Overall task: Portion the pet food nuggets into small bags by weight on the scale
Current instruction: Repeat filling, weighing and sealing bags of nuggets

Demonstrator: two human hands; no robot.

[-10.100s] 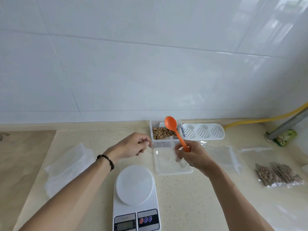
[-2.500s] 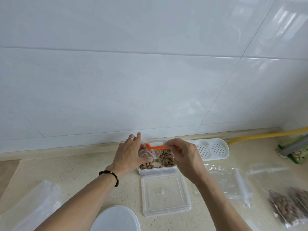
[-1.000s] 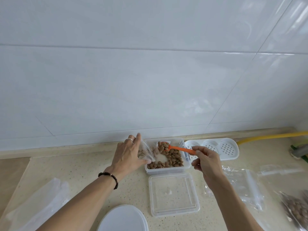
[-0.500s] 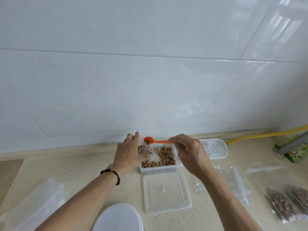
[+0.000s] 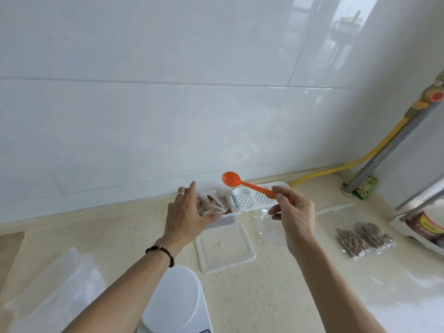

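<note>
My left hand [image 5: 186, 216] holds a small clear bag [image 5: 212, 203] with brown nuggets in it over the clear nugget tub [image 5: 228, 216] by the wall. My right hand [image 5: 294, 212] pinches the handle of an orange spoon [image 5: 240, 182]; its empty bowl is raised above the tub, tipped toward the wall. The white scale [image 5: 173, 301] sits at the bottom edge between my forearms, with nothing on its round plate. Two filled bags of nuggets [image 5: 364, 239] lie on the counter at the right.
The tub's clear lid [image 5: 225, 248] lies flat in front of the tub. A white perforated tray [image 5: 254, 199] stands behind my right hand. Empty clear bags [image 5: 271, 227] lie beneath that hand; a stack of plastic bags [image 5: 55, 292] lies at the left. A yellow hose [image 5: 348, 164] and a grey pipe run along the right wall.
My right hand has lifted the spoon up and to the right, away from the bag's mouth, its bowl now empty. My left hand still holds the bag over the tub.
</note>
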